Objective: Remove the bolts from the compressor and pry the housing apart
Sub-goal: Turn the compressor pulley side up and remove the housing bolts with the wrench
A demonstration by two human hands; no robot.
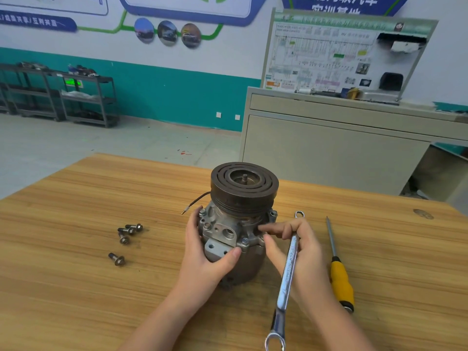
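Compressor (240,224) stands upright mid-table (76,287); left hand (205,252) grips its housing, right hand (293,247) holds a wrench (287,277), fingertips pinching at a bolt (265,234). Four loose bolts (126,236) lie left, screwdriver (339,269) right.

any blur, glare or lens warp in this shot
Head view: wide-angle warp bends the table edge and leans the back cabinet; the compressor is sharp; glare streaks the wrench in the right hand; light is soft, shadows faint; wall posters look blurred.

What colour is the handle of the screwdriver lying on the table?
Yellow, with a black end, on the screwdriver in the head view.
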